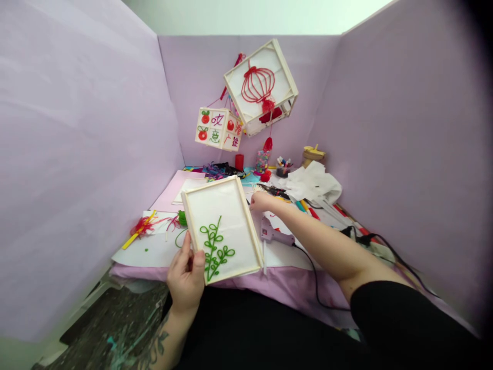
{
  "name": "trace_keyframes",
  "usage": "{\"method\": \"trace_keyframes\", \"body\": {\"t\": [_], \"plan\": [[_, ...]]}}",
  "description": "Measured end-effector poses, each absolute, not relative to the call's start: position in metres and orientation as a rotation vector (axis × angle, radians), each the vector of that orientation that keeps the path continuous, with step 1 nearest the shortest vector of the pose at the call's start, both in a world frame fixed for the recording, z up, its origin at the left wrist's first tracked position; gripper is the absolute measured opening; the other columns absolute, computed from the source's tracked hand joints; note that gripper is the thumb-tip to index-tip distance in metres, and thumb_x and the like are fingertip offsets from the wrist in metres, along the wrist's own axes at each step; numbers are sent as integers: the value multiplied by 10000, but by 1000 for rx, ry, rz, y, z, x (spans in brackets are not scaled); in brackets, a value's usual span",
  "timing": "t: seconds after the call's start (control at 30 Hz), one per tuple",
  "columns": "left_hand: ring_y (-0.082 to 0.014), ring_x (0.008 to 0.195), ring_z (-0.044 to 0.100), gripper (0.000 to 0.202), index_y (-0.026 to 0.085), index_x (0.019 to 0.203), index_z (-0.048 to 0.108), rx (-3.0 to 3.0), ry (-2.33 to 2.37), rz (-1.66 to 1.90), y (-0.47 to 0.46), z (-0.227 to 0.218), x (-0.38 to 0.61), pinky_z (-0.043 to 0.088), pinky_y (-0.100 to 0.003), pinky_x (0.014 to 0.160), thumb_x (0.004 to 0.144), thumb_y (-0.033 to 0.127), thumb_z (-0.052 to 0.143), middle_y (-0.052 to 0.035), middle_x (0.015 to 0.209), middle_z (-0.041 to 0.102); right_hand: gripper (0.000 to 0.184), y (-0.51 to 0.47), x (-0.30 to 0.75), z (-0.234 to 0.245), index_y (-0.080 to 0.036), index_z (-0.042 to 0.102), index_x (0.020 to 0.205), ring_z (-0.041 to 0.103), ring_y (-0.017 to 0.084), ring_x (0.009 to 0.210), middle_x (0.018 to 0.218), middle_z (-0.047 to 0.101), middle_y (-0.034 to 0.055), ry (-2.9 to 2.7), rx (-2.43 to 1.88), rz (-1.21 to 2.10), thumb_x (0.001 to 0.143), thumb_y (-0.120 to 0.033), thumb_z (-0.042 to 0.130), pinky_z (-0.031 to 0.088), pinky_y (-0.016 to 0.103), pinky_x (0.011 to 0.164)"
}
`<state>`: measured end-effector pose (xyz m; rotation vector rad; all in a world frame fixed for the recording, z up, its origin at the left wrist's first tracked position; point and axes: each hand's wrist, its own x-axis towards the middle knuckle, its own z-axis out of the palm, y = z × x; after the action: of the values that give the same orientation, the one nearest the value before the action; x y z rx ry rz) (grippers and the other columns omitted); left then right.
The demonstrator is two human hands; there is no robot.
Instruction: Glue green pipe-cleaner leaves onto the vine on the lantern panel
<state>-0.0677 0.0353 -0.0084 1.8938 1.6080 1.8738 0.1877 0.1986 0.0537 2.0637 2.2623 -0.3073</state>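
My left hand (187,275) grips the lower left edge of a wooden-framed white panel (227,210), thumb in front. A green leafy branch (215,252) made of cord decorates the panel, which tilts toward me above the table's front edge. Beyond the panel's right side, my right hand (261,201) reaches over the table with its fingers curled together. What they hold, if anything, is too small to make out. Just below that hand lies a pale purple glue gun (275,234) with a black cord. A ball of green yarn (182,218) sits left of the panel.
Two decorated lanterns, a larger one (260,85) and a smaller one (219,128), hang at the back. Crumpled white paper (311,182) and markers (304,206) lie at the right. Red fringe with a yellow strip (140,229) is at the left. Purple partitions (88,128) enclose the table.
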Motion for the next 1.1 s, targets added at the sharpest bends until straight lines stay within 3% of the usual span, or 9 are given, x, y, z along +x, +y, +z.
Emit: {"method": "trace_keyframes", "body": {"t": [0.1,0.2,0.27,0.33,0.4,0.5,0.6,0.7,1.1], "plan": [[-136,632,579,483,130,1291,619,1904,1592,1870,34,-6,-63,522,-252,644,886,391,581,-17,730,646,220,175,212,82,-117,664,969,645,157,797,923,677,48,2397,2161,-260,932,-321,587,543,310,718],[-128,613,561,481,122,1286,622,1904,1553,1878,33,-3,-55,516,-245,622,883,383,588,-9,715,627,329,128,232,108,-114,676,814,617,168,745,767,655,55,2557,2301,-111,959,-267,424,490,278,679],[-119,596,549,478,119,1290,617,1908,1522,1899,32,-1,-48,509,-235,596,883,370,593,-9,720,624,334,92,231,115,-156,647,892,610,175,828,905,645,70,2705,2401,-5,974,-313,365,490,285,717],[-114,591,545,473,122,1296,611,1928,1509,1913,31,0,-43,506,-228,580,886,356,595,-14,739,632,209,61,214,114,-193,625,823,607,186,853,930,624,71,3176,2363,-69,919,-327,495,498,304,750],[-113,596,552,465,121,1299,606,1959,1510,1905,29,2,-40,507,-228,577,890,341,595,-21,756,642,135,42,188,105,-210,620,800,602,220,987,1016,609,78,3373,2252,-142,886,-288,550,488,374,880],[-114,600,562,463,111,1306,597,1998,1500,1900,27,2,-39,507,-225,576,893,322,596,-15,736,635,86,38,153,90,-201,619,777,452,318,1291,1290,515,123,3442,2250,-68,848,-233,581,382,522,1050],[-115,605,568,464,112,1310,592,2030,1493,1897,26,2,-40,508,-226,580,894,317,598,-11,732,636,76,44,139,82,-191,614,784,279,361,1432,1430,417,139,3424,2270,-68,848,-209,577,324,568,1101],[-113,605,570,457,112,1305,596,2034,1485,1907,25,2,-40,509,-225,582,892,309,600,-14,743,646,79,45,140,80,-192,602,775,257,351,1452,1462,394,145,3414,2274,-13,847,-188,571,330,562,1109],[-92,545,507,468,134,1329,575,2056,1436,1931,25,0,-39,480,-206,547,891,295,602,29,676,575,69,46,137,78,-184,611,758,461,337,1326,1412,446,176,3416,2287,221,824,-183,590,445,510,1031]]}}
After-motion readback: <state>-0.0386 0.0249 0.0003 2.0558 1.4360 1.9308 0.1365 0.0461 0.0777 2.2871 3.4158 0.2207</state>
